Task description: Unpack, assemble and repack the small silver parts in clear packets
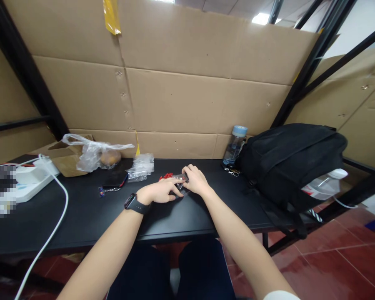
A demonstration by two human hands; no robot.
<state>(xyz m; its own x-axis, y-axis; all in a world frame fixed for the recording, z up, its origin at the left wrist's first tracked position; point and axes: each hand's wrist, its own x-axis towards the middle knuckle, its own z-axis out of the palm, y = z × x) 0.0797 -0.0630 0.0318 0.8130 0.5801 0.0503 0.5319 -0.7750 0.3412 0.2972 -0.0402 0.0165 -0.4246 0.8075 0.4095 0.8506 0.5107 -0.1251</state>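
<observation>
Both hands meet over a small clear plastic bag (181,186) on the black tabletop. My left hand (161,190), with a dark watch on its wrist, has its thumb and forefinger at the left side of the bag, closed on it. From the right, my right hand (196,179) grips the bag's other side with bent fingers. The fingers partly cover the bag, so its contents are hard to make out. Just beyond my left hand lies a heap of small red pieces (166,176). Behind and left of that is a stack of clear plastic bags (141,167).
A phone-like dark object (115,185) with a keychain lies left. Farther left are a tied plastic bag (96,156), an open cardboard box (65,158) and a power strip (34,183) with a white cable. On the right stand a water bottle (234,148) and a black backpack (293,162).
</observation>
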